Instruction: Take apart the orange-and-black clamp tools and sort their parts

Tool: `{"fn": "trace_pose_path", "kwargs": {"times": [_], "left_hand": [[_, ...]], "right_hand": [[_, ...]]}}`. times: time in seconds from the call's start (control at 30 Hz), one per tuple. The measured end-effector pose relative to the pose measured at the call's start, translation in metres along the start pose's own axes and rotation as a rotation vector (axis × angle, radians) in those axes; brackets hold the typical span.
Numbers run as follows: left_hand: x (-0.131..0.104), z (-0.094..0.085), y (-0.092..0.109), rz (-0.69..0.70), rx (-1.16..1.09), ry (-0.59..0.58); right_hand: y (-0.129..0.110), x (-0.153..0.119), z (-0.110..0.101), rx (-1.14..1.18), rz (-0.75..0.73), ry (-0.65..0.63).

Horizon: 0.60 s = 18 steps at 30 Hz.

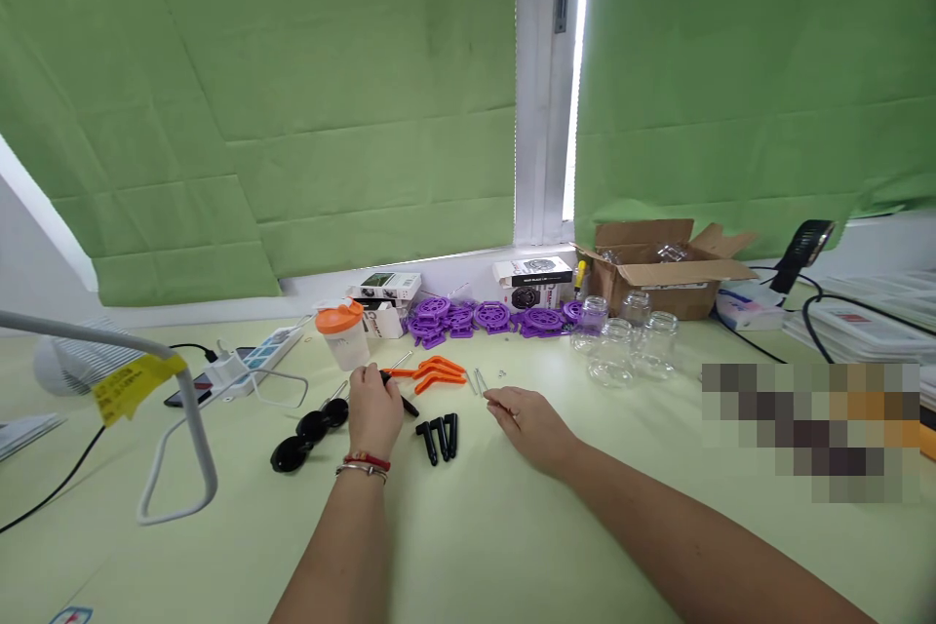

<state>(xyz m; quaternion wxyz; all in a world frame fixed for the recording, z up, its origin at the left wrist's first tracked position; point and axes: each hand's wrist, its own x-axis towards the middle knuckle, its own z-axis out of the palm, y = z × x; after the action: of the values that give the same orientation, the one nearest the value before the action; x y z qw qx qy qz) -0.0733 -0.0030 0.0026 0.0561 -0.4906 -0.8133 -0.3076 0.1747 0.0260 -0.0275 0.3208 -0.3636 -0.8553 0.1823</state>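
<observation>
My left hand [374, 412] is closed, its fingers around a black L-shaped handle [409, 406] that is partly hidden by them. Beyond it lie several bent orange plastic pieces [440, 372]. Three more black L-shaped handles [440, 439] rest between my hands. To the left of my left hand is a row of black round knobs [313, 426], with thin metal rods near them. The fingertips of my right hand [532, 427] are pinched together at the lower end of a thin metal rod [481, 381]; another rod lies beside it.
Purple plastic wheel-like parts [491, 316] line the back, before small boxes [532, 285]. An orange-lidded cup [342, 335] stands back left; glass jars [611, 353] and an open carton [662, 285] stand right. A grey metal frame [191, 409] and power strip [267, 356] are left.
</observation>
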Motion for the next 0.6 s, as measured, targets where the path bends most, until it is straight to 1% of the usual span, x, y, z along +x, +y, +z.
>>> {"fn": "trace_pose_path", "kwargs": {"times": [0.03, 0.07, 0.1, 0.17, 0.23, 0.3, 0.37, 0.5, 0.6], "left_hand": [[0.001, -0.006, -0.002, 0.056, 0.055, 0.038], [0.002, -0.012, -0.005, 0.064, 0.127, 0.078], [0.004, -0.016, -0.009, 0.039, 0.202, 0.082], [0.006, -0.020, -0.019, -0.044, 0.319, 0.026], [0.008, -0.018, -0.028, -0.116, 0.388, -0.069], [0.008, -0.014, -0.034, -0.168, 0.416, -0.152], [0.007, -0.010, -0.038, -0.201, 0.416, -0.184], [0.009, -0.006, -0.041, -0.252, 0.398, -0.150], [0.013, -0.005, -0.044, -0.263, 0.397, -0.145]], "right_hand": [[0.000, 0.000, 0.000, -0.001, -0.001, 0.000], [0.000, 0.000, 0.000, -0.003, -0.002, 0.000], [0.000, 0.000, 0.000, -0.004, -0.004, -0.002], [0.000, 0.000, 0.000, -0.006, -0.007, -0.006], [0.000, 0.000, 0.000, -0.004, -0.007, -0.009], [0.000, 0.000, 0.000, -0.001, -0.006, -0.013], [0.000, 0.000, 0.000, -0.001, -0.002, -0.018], [0.000, 0.001, 0.000, -0.012, 0.014, -0.041], [0.000, 0.002, 0.000, -0.036, 0.027, -0.078]]}}
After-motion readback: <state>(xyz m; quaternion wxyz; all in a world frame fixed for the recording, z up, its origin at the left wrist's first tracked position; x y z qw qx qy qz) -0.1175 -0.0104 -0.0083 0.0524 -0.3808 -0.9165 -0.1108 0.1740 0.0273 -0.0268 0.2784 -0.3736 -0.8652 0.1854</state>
